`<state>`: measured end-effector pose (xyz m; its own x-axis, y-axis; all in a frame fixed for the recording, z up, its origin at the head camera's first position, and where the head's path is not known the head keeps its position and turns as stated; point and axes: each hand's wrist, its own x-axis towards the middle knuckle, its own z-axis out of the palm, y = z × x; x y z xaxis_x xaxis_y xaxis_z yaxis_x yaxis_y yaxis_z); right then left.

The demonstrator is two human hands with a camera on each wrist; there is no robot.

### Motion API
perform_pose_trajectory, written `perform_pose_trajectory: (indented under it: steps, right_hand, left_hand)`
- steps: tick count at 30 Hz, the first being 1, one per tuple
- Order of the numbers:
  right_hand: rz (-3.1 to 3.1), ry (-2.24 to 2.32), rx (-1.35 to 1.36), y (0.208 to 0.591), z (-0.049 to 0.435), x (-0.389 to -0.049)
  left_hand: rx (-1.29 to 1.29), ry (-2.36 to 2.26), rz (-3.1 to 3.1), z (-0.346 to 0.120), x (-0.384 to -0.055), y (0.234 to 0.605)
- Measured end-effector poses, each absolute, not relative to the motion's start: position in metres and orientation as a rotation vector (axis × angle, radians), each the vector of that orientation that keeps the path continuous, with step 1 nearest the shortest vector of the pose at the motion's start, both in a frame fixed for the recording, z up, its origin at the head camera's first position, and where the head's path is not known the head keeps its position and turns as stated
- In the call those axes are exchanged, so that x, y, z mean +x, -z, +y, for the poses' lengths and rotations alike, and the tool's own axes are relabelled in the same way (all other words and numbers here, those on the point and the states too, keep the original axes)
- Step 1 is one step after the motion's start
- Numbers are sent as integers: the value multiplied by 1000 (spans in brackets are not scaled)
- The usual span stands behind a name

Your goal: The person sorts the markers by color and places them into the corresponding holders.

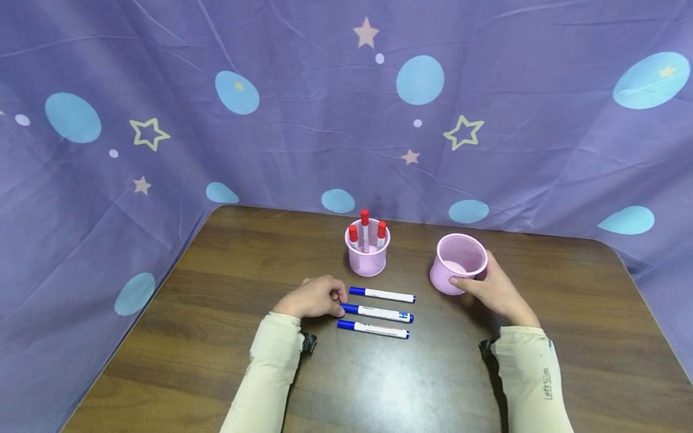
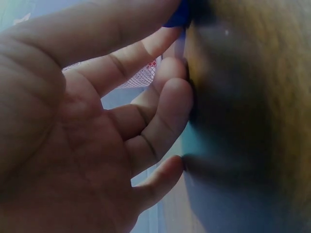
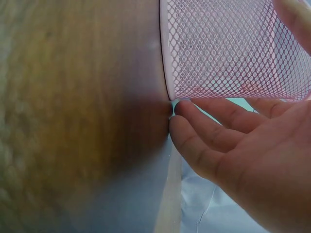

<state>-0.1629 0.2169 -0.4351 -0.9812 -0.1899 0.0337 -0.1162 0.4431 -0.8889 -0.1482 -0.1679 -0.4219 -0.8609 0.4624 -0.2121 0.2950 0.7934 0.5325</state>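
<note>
Three whiteboard markers with blue caps lie side by side on the table. My left hand [image 1: 316,297] pinches the cap end of the middle blue marker [image 1: 379,313] between thumb and index finger. In the left wrist view that blue cap [image 2: 178,15] shows at the fingertips of my left hand [image 2: 92,116]. The far blue marker [image 1: 385,295] and the near blue marker [image 1: 376,329] lie apart from the fingers. My right hand [image 1: 500,293] grips an empty pink mesh pen holder [image 1: 443,273], thumb over its front, fingers along its side, as the right wrist view shows.
Behind the markers stands a second pink mesh pen holder [image 1: 368,264] with three red-capped markers [image 1: 365,225] upright in it. The brown wooden table [image 1: 260,240] meets a purple patterned curtain [image 1: 303,156] at its back and sides.
</note>
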Motion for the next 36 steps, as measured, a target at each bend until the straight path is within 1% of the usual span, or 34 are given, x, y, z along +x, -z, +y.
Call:
perform_pose_trajectory:
  steps: [5,16,29,36]
  right_hand:
    - [2622,1582,-272,432,219,-163]
    - [2622,1586,-248,437,222,-159]
    - [2640,1582,-256,432,218,-157]
    - [2628,1602,-264,435,213,-158]
  left_hand:
    - [601,-745,2630,-169,-153,423]
    - [593,-1140,2425,-175,-156,424]
    - [632,-1426,2383,-169,-153,402]
    - [711,-1737,2246,-167,-146,400]
